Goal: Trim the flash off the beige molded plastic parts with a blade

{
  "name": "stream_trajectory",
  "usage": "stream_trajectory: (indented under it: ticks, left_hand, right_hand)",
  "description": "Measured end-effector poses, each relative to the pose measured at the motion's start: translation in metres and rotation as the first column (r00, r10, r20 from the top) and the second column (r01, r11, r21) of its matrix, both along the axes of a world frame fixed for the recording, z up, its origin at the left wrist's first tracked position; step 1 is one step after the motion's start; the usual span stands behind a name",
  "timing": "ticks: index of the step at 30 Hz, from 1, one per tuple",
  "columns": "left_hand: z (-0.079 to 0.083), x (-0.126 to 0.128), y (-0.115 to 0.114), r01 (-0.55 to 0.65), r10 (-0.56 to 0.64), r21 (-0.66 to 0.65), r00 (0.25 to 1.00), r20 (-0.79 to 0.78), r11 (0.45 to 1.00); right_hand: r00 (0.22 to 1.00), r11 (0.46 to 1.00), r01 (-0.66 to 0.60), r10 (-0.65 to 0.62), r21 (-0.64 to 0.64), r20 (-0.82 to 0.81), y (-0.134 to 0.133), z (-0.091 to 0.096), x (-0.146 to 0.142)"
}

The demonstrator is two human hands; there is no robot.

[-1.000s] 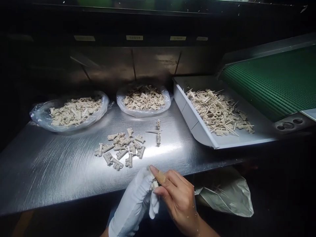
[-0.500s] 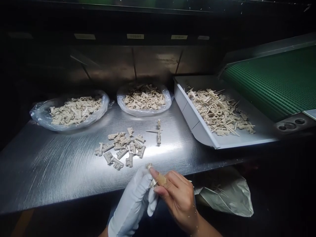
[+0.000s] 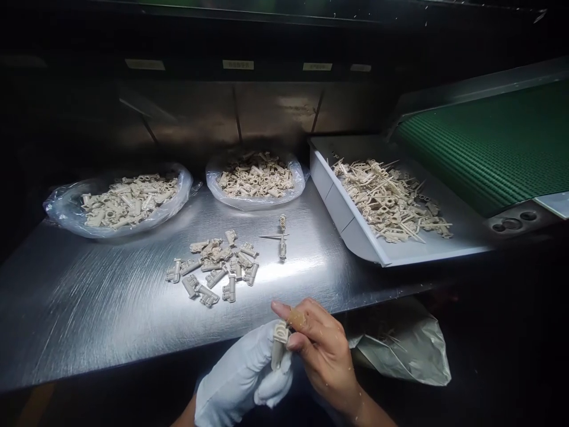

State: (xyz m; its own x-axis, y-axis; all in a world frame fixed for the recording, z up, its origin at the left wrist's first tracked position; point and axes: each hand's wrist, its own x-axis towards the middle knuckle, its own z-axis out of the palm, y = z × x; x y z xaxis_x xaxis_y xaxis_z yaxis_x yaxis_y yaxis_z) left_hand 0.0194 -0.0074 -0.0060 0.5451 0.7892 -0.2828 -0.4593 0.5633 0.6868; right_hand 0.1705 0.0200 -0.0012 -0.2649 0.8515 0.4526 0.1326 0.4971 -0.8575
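In its white glove, my left hand (image 3: 249, 370) is closed around a small beige plastic part (image 3: 279, 347), a tube with a ringed opening turned upward. My bare right hand (image 3: 322, 347) meets the part from the right, its thumb tip at the side and its index finger, wrapped in a tan bandage (image 3: 296, 319), reaching past the top. Its other fingers are curled. Beyond the hands, a loose group of similar beige parts (image 3: 216, 276) lies on the metal table (image 3: 111, 308). Right of these sits a piece with two parts on a thin sprue (image 3: 282, 237).
Two plastic-lined containers of beige parts, a left one (image 3: 66, 216) and a middle one (image 3: 253, 203), stand at the back. On the right, a grey tray (image 3: 351, 228) holds parts with sprues, beside a green conveyor belt (image 3: 493, 148). A bag (image 3: 413, 350) hangs below the table edge.
The held part has come down a little and turned, so its ringed end now shows. My right index finger has lifted off its top. The view has shifted slightly.
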Motion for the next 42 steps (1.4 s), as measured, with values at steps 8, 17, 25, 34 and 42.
stream_trajectory:
  ticks: [8, 17, 25, 34, 42]
  left_hand:
    - [-0.002, -0.001, 0.003, 0.030, -0.029, -0.030, 0.999, 0.033, 0.999]
    - [0.006, -0.002, 0.000, -0.156, 0.187, 0.121, 0.928, -0.321, 0.980]
    - [-0.011, 0.005, -0.015, -0.351, 0.472, 0.323, 0.741, -0.478, 0.879]
    - [-0.007, 0.003, -0.016, -0.293, 0.565, 0.505, 0.613, -0.552, 0.812]
    - [-0.015, -0.008, -0.019, -0.122, 0.647, 0.684, 0.473, -0.597, 0.720]
  right_hand:
    - [1.000, 1.000, 0.001, -0.001, 0.013, 0.024, 0.000, 0.002, 0.005]
    - [0.996, 0.998, 0.053, -0.055, 0.024, 0.066, 0.002, 0.000, 0.007]
    - [0.982, 0.985, 0.116, -0.133, 0.129, 0.132, -0.002, -0.003, 0.005]
    - [0.931, 0.940, 0.109, -0.211, 0.324, 0.298, -0.004, -0.002, 0.010]
    - [0.898, 0.922, 0.111, -0.253, 0.372, 0.359, -0.002, 0.001, 0.013]
